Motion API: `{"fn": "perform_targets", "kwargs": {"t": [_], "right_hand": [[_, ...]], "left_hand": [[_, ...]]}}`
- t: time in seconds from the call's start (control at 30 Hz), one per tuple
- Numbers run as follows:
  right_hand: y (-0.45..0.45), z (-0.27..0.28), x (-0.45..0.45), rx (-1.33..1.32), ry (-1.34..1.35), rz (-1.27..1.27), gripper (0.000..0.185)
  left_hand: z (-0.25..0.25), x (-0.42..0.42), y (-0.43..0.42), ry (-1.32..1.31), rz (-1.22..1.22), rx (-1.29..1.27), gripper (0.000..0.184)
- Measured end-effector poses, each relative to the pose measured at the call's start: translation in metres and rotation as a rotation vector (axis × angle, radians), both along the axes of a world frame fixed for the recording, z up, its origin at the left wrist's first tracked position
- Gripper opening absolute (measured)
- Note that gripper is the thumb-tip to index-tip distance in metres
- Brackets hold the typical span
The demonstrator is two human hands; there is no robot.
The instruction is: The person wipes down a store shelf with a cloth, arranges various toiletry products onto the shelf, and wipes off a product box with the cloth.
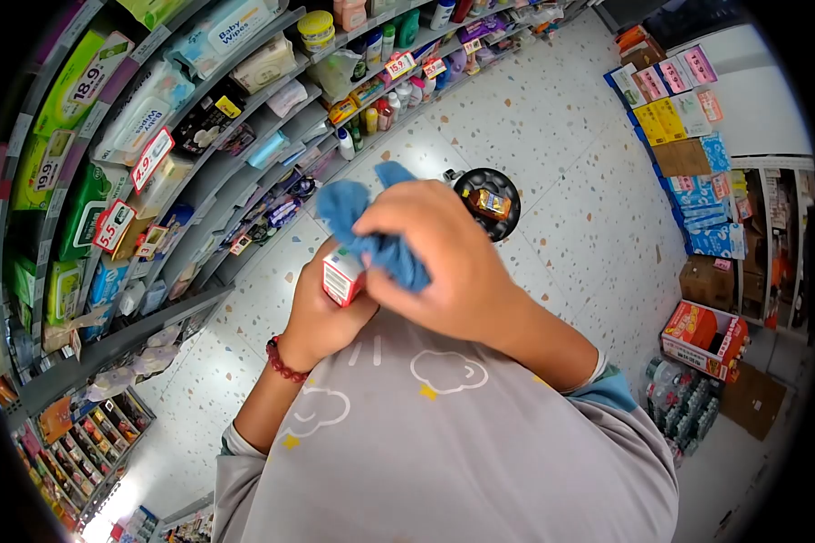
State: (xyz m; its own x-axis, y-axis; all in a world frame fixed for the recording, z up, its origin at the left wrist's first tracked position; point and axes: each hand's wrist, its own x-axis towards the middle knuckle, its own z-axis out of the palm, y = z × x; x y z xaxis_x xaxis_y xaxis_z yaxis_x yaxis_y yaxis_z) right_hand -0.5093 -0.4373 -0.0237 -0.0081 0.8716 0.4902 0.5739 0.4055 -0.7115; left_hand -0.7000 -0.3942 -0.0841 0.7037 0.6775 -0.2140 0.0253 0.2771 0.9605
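My left hand [321, 312], with a red bead bracelet at the wrist, is closed round a small red and white box [341, 275]. A barcode shows on the box's near end. In my right hand [453, 258] a blue cloth [346, 206] is bunched between thumb and fingers, one end sticking out past the knuckles. The cloth lies against or just above the far end of the box; its folds and my right hand hide that part. Both hands are close together in front of my grey apron [444, 434].
Curved shelves [235, 190] with baby wipes [145, 113], bottles and price tags run along the left. A round black stool [507, 225] with a small package on it stands ahead on the speckled floor [570, 244]. At right are stacked cartons [706, 339] and shrink-wrapped bottles [675, 403].
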Motion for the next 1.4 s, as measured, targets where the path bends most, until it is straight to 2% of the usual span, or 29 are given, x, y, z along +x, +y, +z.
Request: {"fn": "perform_targets", "kwargs": {"t": [0.03, 0.1, 0.23, 0.27, 0.37, 0.4, 0.47, 0.5, 0.57, 0.63, 0.7, 0.73, 0.8, 0.87, 1.0, 1.1, 1.13, 1.17, 1.23, 1.27, 1.3, 1.4], "right_hand": [[-0.002, 0.003, 0.000, 0.002, -0.001, 0.002, 0.042], [-0.012, 0.015, -0.006, 0.003, 0.006, 0.070, 0.043], [-0.018, 0.021, -0.014, -0.070, 0.030, 0.148, 0.042], [-0.012, 0.016, -0.006, -0.087, 0.057, 0.127, 0.041], [-0.016, 0.017, 0.001, -0.205, 0.110, 0.104, 0.041], [-0.021, 0.023, -0.002, -0.113, 0.084, 0.164, 0.041], [-0.030, 0.031, -0.012, -0.129, 0.095, 0.214, 0.041], [-0.032, 0.033, -0.016, -0.136, 0.101, 0.264, 0.041], [-0.023, 0.010, -0.009, -0.055, 0.114, 0.223, 0.041], [-0.020, 0.001, 0.002, -0.197, 0.185, 0.102, 0.043], [-0.027, 0.012, -0.006, -0.189, 0.140, 0.106, 0.043], [-0.034, 0.017, -0.018, -0.110, 0.050, 0.128, 0.042], [-0.036, 0.017, -0.027, 0.002, -0.092, 0.139, 0.039], [-0.027, 0.010, -0.012, -0.040, -0.022, 0.141, 0.038], [-0.026, 0.002, 0.006, -0.184, 0.096, 0.073, 0.038], [-0.032, 0.008, -0.004, -0.126, 0.076, 0.127, 0.041], [-0.034, 0.010, -0.007, -0.124, 0.096, 0.139, 0.041], [-0.035, 0.011, -0.008, -0.118, 0.113, 0.151, 0.040], [-0.030, 0.005, 0.001, -0.181, 0.109, 0.116, 0.039], [-0.028, 0.001, 0.008, -0.243, 0.103, 0.085, 0.037], [-0.027, -0.001, 0.013, -0.342, 0.178, 0.057, 0.032], [-0.030, -0.009, 0.019, -0.440, 0.331, 0.094, 0.029]], "left_hand": [[0.008, 0.001, 0.001, 0.098, -0.046, -0.010, 0.058], [-0.001, 0.004, -0.007, -0.076, 0.034, 0.096, 0.060], [-0.009, -0.007, -0.012, 0.017, -0.083, 0.365, 0.067], [-0.012, -0.001, -0.013, -0.082, -0.018, 0.100, 0.067], [-0.004, -0.001, -0.014, 0.051, -0.062, 0.050, 0.064], [0.002, 0.002, -0.016, -0.034, -0.030, 0.182, 0.064], [-0.017, -0.011, -0.018, 0.102, -0.122, 0.409, 0.058], [-0.021, -0.010, -0.017, 0.082, -0.134, 0.514, 0.056], [-0.011, -0.003, -0.021, 0.043, -0.089, 0.514, 0.049], [0.000, 0.003, -0.017, 0.129, -0.057, 0.069, 0.049], [0.008, 0.010, -0.023, -0.021, 0.051, 0.190, 0.054], [-0.011, -0.003, -0.024, 0.082, 0.025, 0.348, 0.052], [-0.024, -0.012, -0.026, 0.181, -0.014, 0.507, 0.049], [-0.003, 0.002, -0.027, 0.055, 0.050, 0.256, 0.041], [0.008, 0.011, -0.023, 0.137, 0.054, 0.092, 0.038], [-0.002, 0.007, -0.027, 0.050, 0.051, 0.160, 0.041], [0.008, 0.005, -0.024, 0.083, -0.005, 0.279, 0.044], [0.003, 0.002, -0.026, 0.084, -0.009, 0.277, 0.044], [-0.009, -0.002, -0.030, 0.036, 0.029, 0.171, 0.043], [0.000, 0.001, -0.029, 0.049, 0.050, 0.101, 0.041], [-0.003, -0.003, -0.029, 0.016, 0.030, -0.008, 0.037], [0.007, -0.004, -0.026, -0.013, 0.006, 0.004, 0.033]]}}
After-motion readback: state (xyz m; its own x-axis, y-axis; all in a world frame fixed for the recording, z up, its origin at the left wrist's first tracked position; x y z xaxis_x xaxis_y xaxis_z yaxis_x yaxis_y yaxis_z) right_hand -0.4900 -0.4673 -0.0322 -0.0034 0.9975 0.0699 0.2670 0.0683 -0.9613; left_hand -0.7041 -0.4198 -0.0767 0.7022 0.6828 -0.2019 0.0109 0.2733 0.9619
